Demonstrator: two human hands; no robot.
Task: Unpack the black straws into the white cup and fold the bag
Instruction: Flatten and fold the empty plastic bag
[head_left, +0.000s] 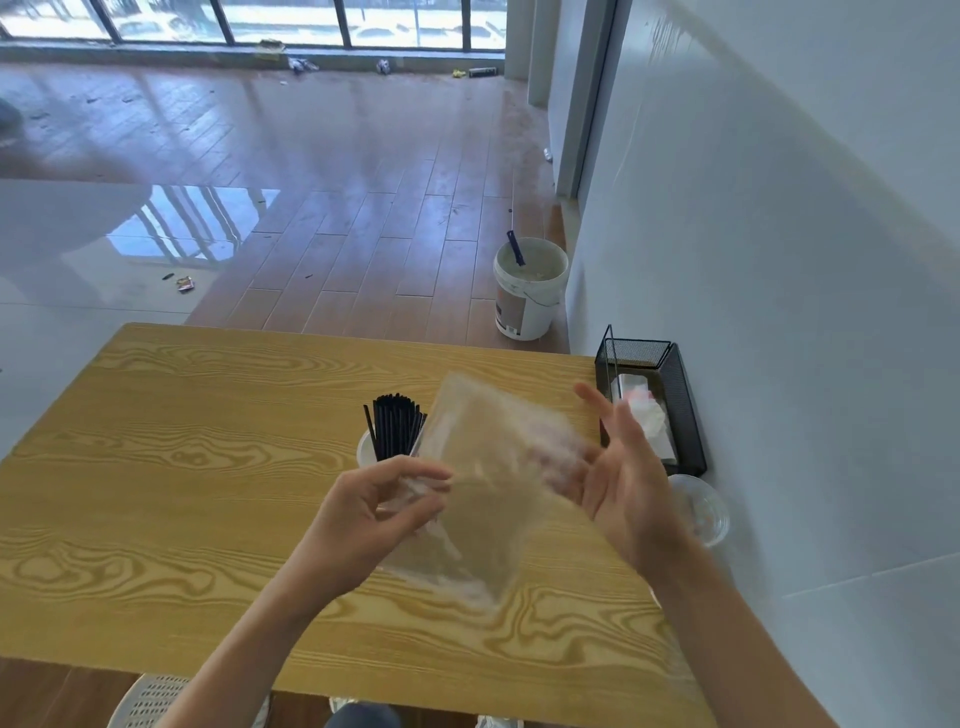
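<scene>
We hold the clear bag (493, 467) up above the counter (182, 493), just in front of the white cup (365, 451). Our left hand (374, 514) pinches the bag's near left edge between thumb and curled fingers. Our right hand (618, 478) is spread wide, fingers straight, its palm against the bag's right side. The bag looks empty and slightly blurred. The black straws (393, 425) stand upright in the white cup, whose right side is hidden behind the bag. To the right of the cup, against the wall, sits a black mesh holder (675, 384) with white napkins inside, and nearer to us than that, a clear plastic lid (701, 509).
</scene>
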